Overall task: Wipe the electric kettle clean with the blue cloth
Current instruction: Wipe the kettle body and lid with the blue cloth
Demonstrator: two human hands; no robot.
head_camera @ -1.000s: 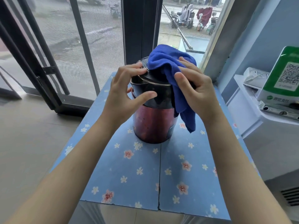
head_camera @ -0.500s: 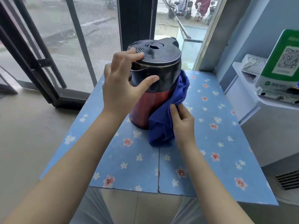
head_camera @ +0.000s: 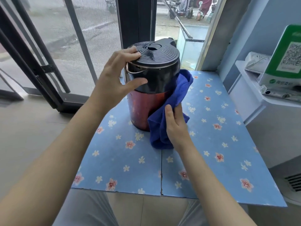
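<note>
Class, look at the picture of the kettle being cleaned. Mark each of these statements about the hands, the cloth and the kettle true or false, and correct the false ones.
1. The left hand steadies the electric kettle near its lid. True.
2. The right hand presses the blue cloth on top of the lid. False: the cloth is against the kettle's lower right side.
3. The kettle lies on its side. False: it stands upright on the flowered table.
4. The kettle's lid is closed. True.
5. The cloth's lower end reaches the tabletop. True.
</note>
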